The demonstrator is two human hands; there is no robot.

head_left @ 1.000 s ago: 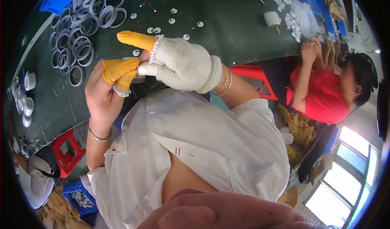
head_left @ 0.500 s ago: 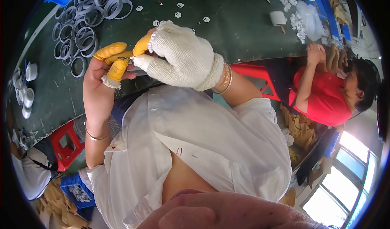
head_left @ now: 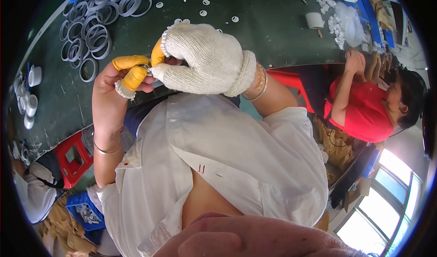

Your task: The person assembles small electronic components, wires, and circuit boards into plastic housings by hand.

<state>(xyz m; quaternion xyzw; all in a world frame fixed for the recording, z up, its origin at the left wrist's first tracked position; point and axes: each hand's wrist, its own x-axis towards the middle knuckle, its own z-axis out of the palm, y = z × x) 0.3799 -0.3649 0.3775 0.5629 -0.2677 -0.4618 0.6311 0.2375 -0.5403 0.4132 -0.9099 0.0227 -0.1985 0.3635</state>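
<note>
Yellow coverings wrap the thumb and forefinger of my left hand (head_left: 120, 77), which is closed in a pinch. A small dark and silvery metal piece (head_left: 144, 67) shows at those fingertips. My right hand (head_left: 205, 59) wears a white knitted glove, with yellow on the forefinger and a white tip on the thumb. Its fingers are curled and its thumb tip meets the metal piece; whatever else lies in its grip is hidden. Below the right thumb shows part of a pale grey edge, too covered to name. Both hands are together above the table's near edge.
Many grey rings (head_left: 98, 38) lie heaped on the dark green table (head_left: 273, 33) at far left. Small white discs (head_left: 203, 13) are scattered beyond my hands. White rolls (head_left: 31, 104) stand at left. A person in red (head_left: 359, 104) works at right, near a red stool (head_left: 289, 81).
The two hands have drawn slightly closer, and the right thumb tip now covers more of the metal piece. The whole view has shifted a little.
</note>
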